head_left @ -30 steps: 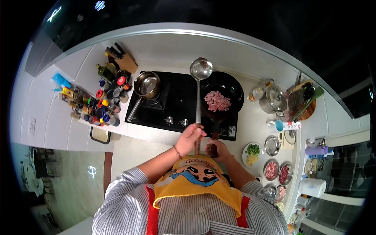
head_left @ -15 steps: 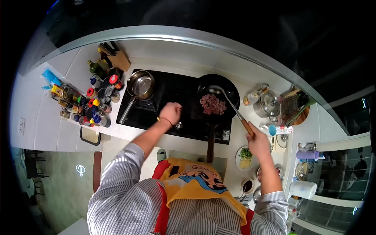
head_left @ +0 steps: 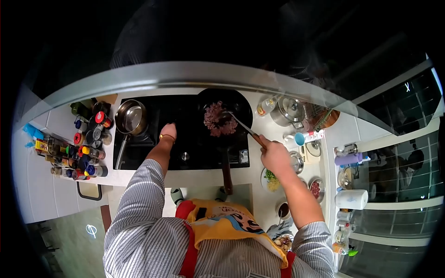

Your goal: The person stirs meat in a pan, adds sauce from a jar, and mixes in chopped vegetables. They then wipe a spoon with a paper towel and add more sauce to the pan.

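My right hand is closed around the wooden handle of a metal spatula. The spatula's head is down among chopped, pinkish-brown meat in a black wok. The wok sits on the right side of the black hob, its wooden handle pointing towards me. My left hand hovers over the middle of the hob, fingers curled in, with nothing seen in it. To its left, a steel saucepan stands on the left burner.
Bottles and spice jars crowd the counter at left. On the right are a lidded pot, a blue cup, a plate of chopped greens, a bowl of dark sauce and a bowl of red pieces. A hood edge spans overhead.
The spatula's head has gone from the wok's far side into the meat, which is now spread more to the left and towards the far side. The camera view has shifted right.
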### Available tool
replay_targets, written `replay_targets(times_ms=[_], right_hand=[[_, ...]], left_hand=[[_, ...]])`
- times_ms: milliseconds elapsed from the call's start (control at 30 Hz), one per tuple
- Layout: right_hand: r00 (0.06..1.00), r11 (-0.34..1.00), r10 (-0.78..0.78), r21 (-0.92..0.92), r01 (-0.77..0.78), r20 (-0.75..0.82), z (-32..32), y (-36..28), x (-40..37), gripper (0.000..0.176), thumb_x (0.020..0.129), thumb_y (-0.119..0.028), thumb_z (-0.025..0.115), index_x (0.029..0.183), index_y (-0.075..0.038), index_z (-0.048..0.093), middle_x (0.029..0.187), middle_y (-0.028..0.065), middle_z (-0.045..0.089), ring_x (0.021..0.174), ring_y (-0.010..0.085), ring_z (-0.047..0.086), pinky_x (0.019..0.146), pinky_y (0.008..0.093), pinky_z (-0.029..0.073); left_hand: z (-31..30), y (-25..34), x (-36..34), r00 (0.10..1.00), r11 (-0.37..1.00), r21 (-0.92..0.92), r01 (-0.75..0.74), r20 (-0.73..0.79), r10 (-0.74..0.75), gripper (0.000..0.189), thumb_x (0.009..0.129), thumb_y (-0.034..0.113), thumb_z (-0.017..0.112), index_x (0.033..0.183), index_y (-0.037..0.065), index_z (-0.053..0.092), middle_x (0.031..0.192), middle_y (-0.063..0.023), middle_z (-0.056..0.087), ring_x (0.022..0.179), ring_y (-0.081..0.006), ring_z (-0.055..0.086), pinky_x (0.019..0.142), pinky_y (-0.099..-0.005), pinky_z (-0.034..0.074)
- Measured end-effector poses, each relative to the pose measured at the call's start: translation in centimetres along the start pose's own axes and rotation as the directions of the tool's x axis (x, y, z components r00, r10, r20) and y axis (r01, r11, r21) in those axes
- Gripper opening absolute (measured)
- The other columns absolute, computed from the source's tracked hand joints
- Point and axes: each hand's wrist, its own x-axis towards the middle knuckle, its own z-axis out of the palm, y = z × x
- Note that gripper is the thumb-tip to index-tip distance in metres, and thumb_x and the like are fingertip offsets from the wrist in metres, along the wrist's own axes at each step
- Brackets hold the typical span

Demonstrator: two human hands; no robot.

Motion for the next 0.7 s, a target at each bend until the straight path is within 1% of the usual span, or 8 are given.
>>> replay_targets(times_ms=[100, 167, 267, 467, 533, 567, 600, 700], right_hand=[[0.997, 0.997, 0.040, -0.070, -0.036, 0.067, -5.3, -1.0, -3.0, 0.049, 0.085, -0.011, 0.064, 0.134, -0.018, 0.065, 0.092, 0.0215, 0.071, 0.088, 0.0402, 0.070, 0.081, 0.0493, 0.057], [0.997, 0.994, 0.007, -0.112, 0.002, 0.082, -6.0, -0.3, -3.1, 0.049, 0.085, -0.011, 0.065, 0.133, -0.018, 0.065, 0.092, 0.0215, 0.071, 0.088, 0.0403, 0.070, 0.080, 0.0493, 0.057], [0.996, 0.992, -0.040, -0.118, 0.048, 0.076, -3.8, -0.6, -2.3, 0.047, 0.084, -0.012, 0.068, 0.130, -0.017, 0.068, 0.091, 0.0233, 0.071, 0.086, 0.0404, 0.069, 0.078, 0.0507, 0.055], [1.000, 0.990, 0.027, 0.138, -0.027, 0.005, 0.1, 0.9, 0.8, 0.047, 0.086, -0.012, 0.066, 0.133, -0.013, 0.066, 0.100, 0.0233, 0.072, 0.093, 0.0424, 0.068, 0.083, 0.0497, 0.055], [0.998, 0.983, -0.061, 0.174, 0.065, -0.032, 2.6, 1.3, 1.5, 0.048, 0.087, -0.012, 0.064, 0.135, -0.014, 0.065, 0.102, 0.0246, 0.071, 0.094, 0.0434, 0.068, 0.083, 0.0502, 0.055], [0.998, 0.980, -0.067, 0.187, 0.067, -0.008, 3.3, 1.0, 1.2, 0.048, 0.087, -0.012, 0.063, 0.136, -0.016, 0.063, 0.100, 0.0231, 0.072, 0.094, 0.0435, 0.067, 0.084, 0.0511, 0.054], [0.997, 0.977, -0.074, 0.200, 0.069, 0.017, 3.7, 0.7, 0.9, 0.049, 0.088, -0.012, 0.062, 0.137, -0.018, 0.062, 0.099, 0.0217, 0.072, 0.095, 0.0436, 0.067, 0.084, 0.0520, 0.054], [0.983, 0.979, -0.177, 0.114, 0.170, 0.050, -1.1, 1.2, -0.8, 0.049, 0.087, -0.011, 0.063, 0.136, -0.017, 0.063, 0.099, 0.0230, 0.071, 0.093, 0.0434, 0.067, 0.083, 0.0520, 0.054]], left_hand=[[-3.6, 1.4, -1.9, 0.965, 0.933, -0.352, 0.074, -0.210, -0.156, 0.015, 0.088, 0.022, 0.069, 0.096, 0.010, 0.073, 0.093, -0.0152, 0.074, 0.094, -0.0340, 0.072, 0.085, -0.0441, 0.057], [-7.3, 3.7, -2.0, 0.944, 0.790, -0.603, -0.109, -0.311, -0.107, 0.018, 0.083, 0.022, 0.078, 0.095, 0.010, 0.072, 0.086, -0.0091, 0.072, 0.082, -0.0268, 0.070, 0.080, -0.0377, 0.057], [-14.3, 8.4, -3.3, 0.922, 0.834, -0.429, -0.347, -0.317, 0.221, 0.024, 0.083, 0.021, 0.080, 0.101, 0.007, 0.073, 0.092, -0.0096, 0.072, 0.087, -0.0244, 0.069, 0.081, -0.0348, 0.055], [-14.8, 12.7, -17.7, 0.763, 0.755, -0.379, -0.535, -0.600, 0.239, 0.014, 0.098, 0.005, 0.054, 0.100, 0.005, 0.068, 0.099, -0.0134, 0.071, 0.089, -0.0266, 0.071, 0.082, -0.0358, 0.056], [-5.3, 13.4, -24.4, 0.990, 0.614, -0.777, -0.139, -0.087, 0.114, 0.015, 0.102, 0.023, 0.060, 0.097, 0.009, 0.063, 0.093, -0.0044, 0.068, 0.084, -0.0160, 0.063, 0.078, -0.0319, 0.052], [2.3, 12.9, -25.6, 0.930, 0.578, -0.792, 0.199, 0.339, 0.145, 0.034, 0.102, 0.043, 0.060, 0.107, 0.009, 0.062, 0.095, -0.0021, 0.068, 0.081, -0.0169, 0.061, 0.076, -0.0312, 0.051], [-1.7, 16.4, -28.7, 0.662, 0.166, -0.688, 0.707, 0.726, 0.190, 0.048, 0.102, 0.054, 0.056, 0.116, 0.008, 0.060, 0.097, -0.0026, 0.067, 0.081, -0.0161, 0.061, 0.076, -0.0304, 0.051], [-3.5, 19.9, -32.1, 0.650, -0.158, -0.640, 0.752, 0.680, 0.340, 0.046, 0.105, 0.049, 0.053, 0.120, 0.006, 0.058, 0.096, -0.0058, 0.066, 0.079, -0.0158, 0.060, 0.074, -0.0310, 0.052]])
